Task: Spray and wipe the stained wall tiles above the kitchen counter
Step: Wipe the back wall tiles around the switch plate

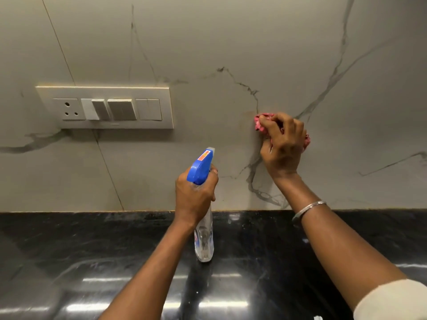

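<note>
My left hand (195, 192) grips the neck of a clear spray bottle (204, 241) with a blue trigger head, held above the counter with the nozzle towards the wall. My right hand (283, 144) holds a crumpled pink cloth (262, 122) and presses it against the pale marble-veined wall tiles (208, 42), to the right of the bottle. A faint brownish stain (248, 114) shows on the tile just left of the cloth. Most of the cloth is hidden under my fingers.
A white switch and socket panel (105, 107) is set in the wall at the left. The glossy black stone counter (69, 262) runs along the bottom, meeting the tiles at a thin seam. A metal bangle (308, 210) is on my right wrist.
</note>
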